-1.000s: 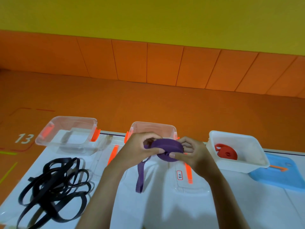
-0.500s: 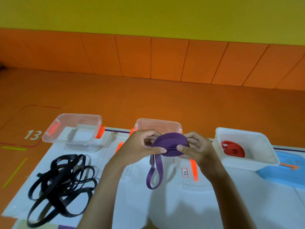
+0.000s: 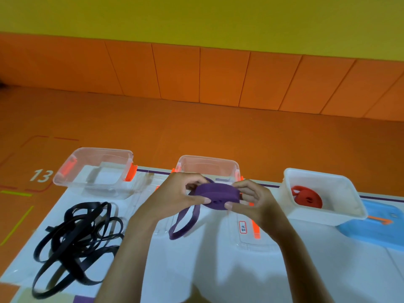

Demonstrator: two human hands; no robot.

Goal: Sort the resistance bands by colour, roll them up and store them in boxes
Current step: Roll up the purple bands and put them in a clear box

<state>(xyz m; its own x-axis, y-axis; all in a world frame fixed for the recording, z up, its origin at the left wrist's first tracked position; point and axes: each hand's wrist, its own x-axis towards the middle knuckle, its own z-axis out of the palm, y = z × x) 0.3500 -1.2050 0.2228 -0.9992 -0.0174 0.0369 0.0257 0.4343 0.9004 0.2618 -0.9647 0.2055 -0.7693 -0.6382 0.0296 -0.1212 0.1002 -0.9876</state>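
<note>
Frame centre: left hand [image 3: 175, 195] and right hand [image 3: 255, 202] both pinch the purple band roll [image 3: 215, 196], thumbs on its near face, fingers curled over the top. It is held just in front of the middle clear box [image 3: 207, 165]. The loose tail [image 3: 185, 219] hangs lower left of the roll. Best approach: hold coil edges flush, feed the tail in under light tension, pin the end before boxing. Black bands [image 3: 74, 237] at lower left are unrolled.

Both hands on the purple band roll [image 3: 215, 196] | left hand [image 3: 175, 193] and right hand [image 3: 254, 201] pinch its sides, tail loop hanging | black bands [image 3: 74, 241] heaped left | red roll [image 3: 307, 196] in white box [image 3: 341, 215] right
</note>
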